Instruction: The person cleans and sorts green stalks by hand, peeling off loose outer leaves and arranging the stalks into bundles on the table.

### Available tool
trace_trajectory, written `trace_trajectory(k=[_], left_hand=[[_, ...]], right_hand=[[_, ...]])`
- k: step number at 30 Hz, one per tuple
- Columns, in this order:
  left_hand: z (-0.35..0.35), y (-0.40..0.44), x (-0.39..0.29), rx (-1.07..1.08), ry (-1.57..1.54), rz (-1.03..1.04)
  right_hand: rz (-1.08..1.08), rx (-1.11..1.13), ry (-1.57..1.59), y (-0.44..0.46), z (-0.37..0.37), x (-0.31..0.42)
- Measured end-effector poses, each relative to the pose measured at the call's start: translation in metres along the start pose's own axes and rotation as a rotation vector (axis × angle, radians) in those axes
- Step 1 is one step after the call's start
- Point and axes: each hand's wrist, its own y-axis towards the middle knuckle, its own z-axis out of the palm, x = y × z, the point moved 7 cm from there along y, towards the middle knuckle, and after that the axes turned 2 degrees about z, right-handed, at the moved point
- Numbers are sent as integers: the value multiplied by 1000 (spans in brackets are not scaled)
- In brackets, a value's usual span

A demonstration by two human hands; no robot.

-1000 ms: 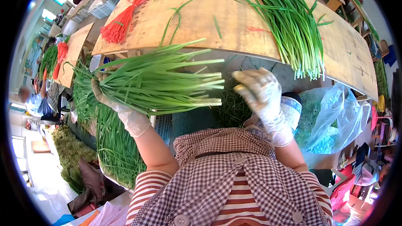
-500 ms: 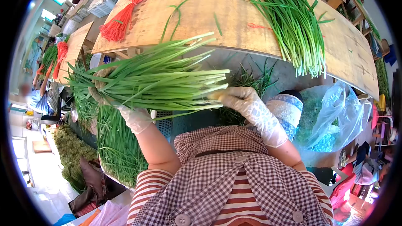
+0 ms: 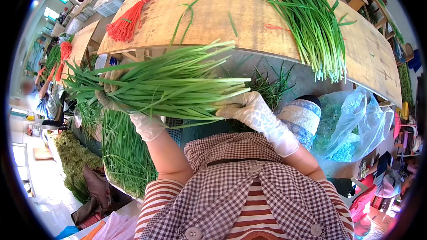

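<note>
A loose bunch of long green stalks (image 3: 178, 80) lies sideways in front of me, its pale ends pointing right. My left hand (image 3: 109, 89), gloved, is wrapped round its leafy left part. At the lower right of the pale ends, my right hand (image 3: 240, 106), also gloved, pinches some stalks; its fingertips are partly hidden among them. Beyond, on the wooden table (image 3: 222, 22), rest a larger pile of green stalks (image 3: 311, 26) at the right and a bundle of red ties (image 3: 138, 13) at the left.
More long leaves (image 3: 124, 151) are heaped at my left. A clear plastic bag (image 3: 356, 124) hangs or stands at the right, near a blue and white wrapped thing (image 3: 301, 118). Loose trimmings (image 3: 271, 82) lie below the table edge. Another person (image 3: 42, 100) is at the far left.
My right hand has come in from the right, turned, and closed on stalks at the pale ends. The bunch has shifted slightly right in my left hand.
</note>
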Motion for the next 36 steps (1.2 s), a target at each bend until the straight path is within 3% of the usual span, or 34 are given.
trace_trajectory(k=[6,9,14,16,18,19,22,23,25,27,30,34,36], left_hand=[[-13,2,-6,20,-48,-59],[-11,2,-6,-23,-9,-4],[-5,3,-9,-26,34,-15],[-1,6,-21,-10,-17,-51],[0,7,-33,-1,51,9],[0,8,-36,4,83,36],[-6,4,-26,-30,96,19],[-6,4,-17,-31,70,-6],[-9,3,-8,-39,50,-8],[-9,4,-2,-35,32,-24],[-12,4,-5,-9,21,-59],[-13,0,-7,-44,103,-32],[-8,0,0,-3,150,-61]], right_hand=[[-265,-25,-621,1,8,13],[-305,-135,-463,-3,0,10],[-259,-293,-558,-12,-38,-5],[-91,-502,-386,-18,-87,-47],[33,-621,-545,-21,-129,-92],[68,-575,-825,-28,-128,-68],[1,-308,-222,-18,-77,-27],[-76,-133,-127,-13,-54,-18],[7,63,-89,-5,-17,-5],[-39,134,-7,2,4,-10],[-113,36,-44,0,11,-3],[-5,-12,330,3,5,-17],[-127,-19,84,4,8,-3]])
